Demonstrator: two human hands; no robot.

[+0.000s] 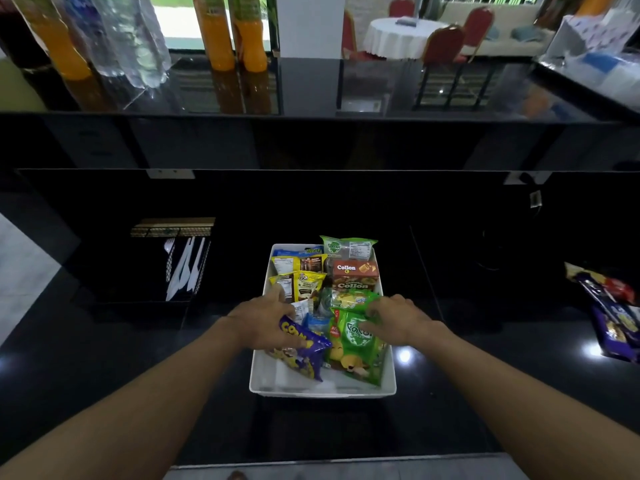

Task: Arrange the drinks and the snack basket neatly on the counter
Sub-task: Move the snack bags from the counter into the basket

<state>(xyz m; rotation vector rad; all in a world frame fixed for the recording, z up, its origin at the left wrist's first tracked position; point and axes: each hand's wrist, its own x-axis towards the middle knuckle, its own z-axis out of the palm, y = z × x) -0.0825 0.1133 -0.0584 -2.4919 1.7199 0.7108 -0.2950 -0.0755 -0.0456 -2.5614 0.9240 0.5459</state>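
A white rectangular snack basket (322, 388) sits on the black lower counter in front of me, filled with several snack packets. My left hand (263, 320) rests over its left side, fingers curled on a purple packet (304, 351). My right hand (398, 318) lies on the right side, fingers pressing a green packet (356, 341). A brown Collon box (353, 275) stands deeper in the basket. On the raised glossy counter at the back left stand orange drink bottles (235, 43) and clear water bottles (128, 46).
A black mesh holder (180, 265) with white plastic cutlery stands left of the basket. Loose snack packets (613, 313) lie at the right edge of the lower counter. A clear box (595, 53) sits on the raised counter's far right. Beyond are a round table and red chairs.
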